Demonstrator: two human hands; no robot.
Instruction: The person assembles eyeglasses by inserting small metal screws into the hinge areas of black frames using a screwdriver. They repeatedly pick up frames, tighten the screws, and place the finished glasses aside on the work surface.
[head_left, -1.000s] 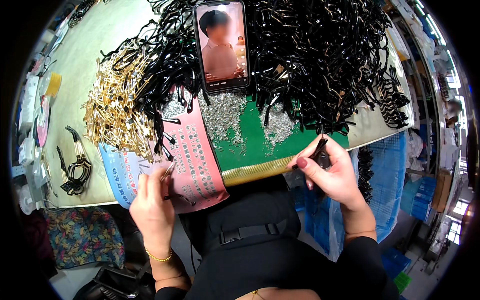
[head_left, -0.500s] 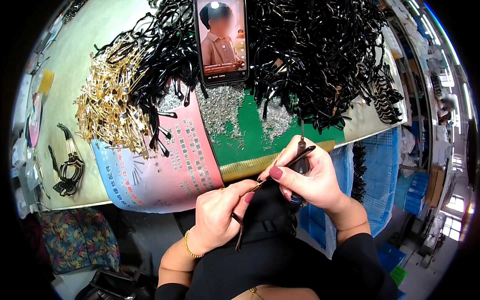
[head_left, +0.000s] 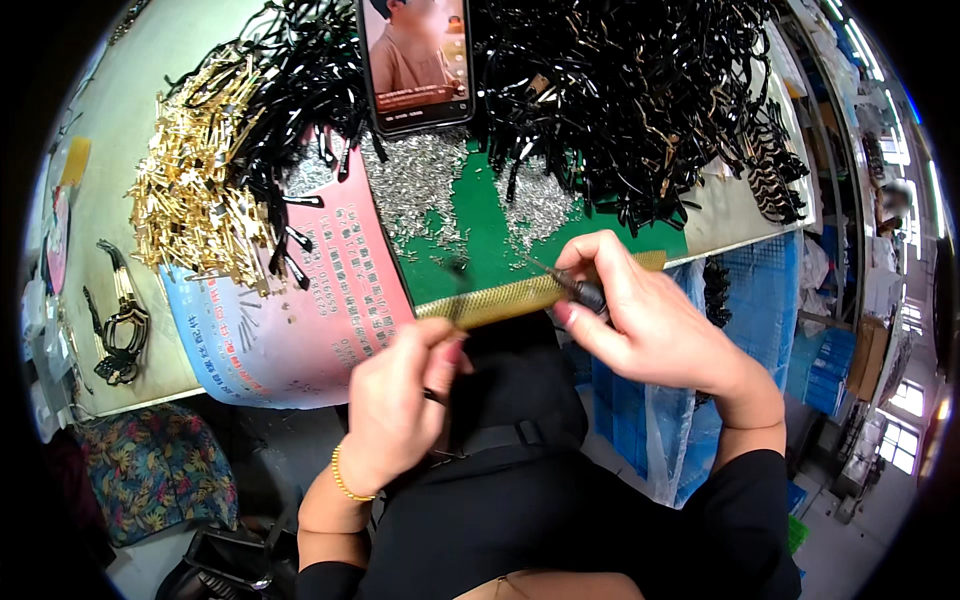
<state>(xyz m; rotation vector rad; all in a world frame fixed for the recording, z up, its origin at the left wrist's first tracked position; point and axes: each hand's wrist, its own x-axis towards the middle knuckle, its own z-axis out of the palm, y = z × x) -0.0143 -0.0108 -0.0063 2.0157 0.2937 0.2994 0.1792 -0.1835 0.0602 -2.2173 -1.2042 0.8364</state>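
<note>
My left hand (head_left: 392,402), with a gold bead bracelet at its wrist, is closed on a slim dark eyeglass temple (head_left: 457,300) that is smeared by motion. One end sticks up past the fingertips; another dark bit shows below the thumb. To its right, my right hand (head_left: 660,325) grips a screwdriver (head_left: 588,293) by its dark handle. The thin shaft points up and left, over the green mat (head_left: 482,215). Two heaps of tiny silver screws (head_left: 415,185) lie on the mat just beyond my hands.
Black eyeglass temples (head_left: 620,110) are heaped at the back, with gold metal parts (head_left: 195,175) at left. A phone (head_left: 425,127) stands between the heaps. A gold textured strip (head_left: 500,304) edges the table. Glasses (head_left: 122,330) lie far left; a blue crate (head_left: 760,300) stands right.
My hands were together at the temple; now they are apart, left hand to the left, right hand to the right. The screwdriver has tilted from upright toward the left. The whole view has shifted slightly.
</note>
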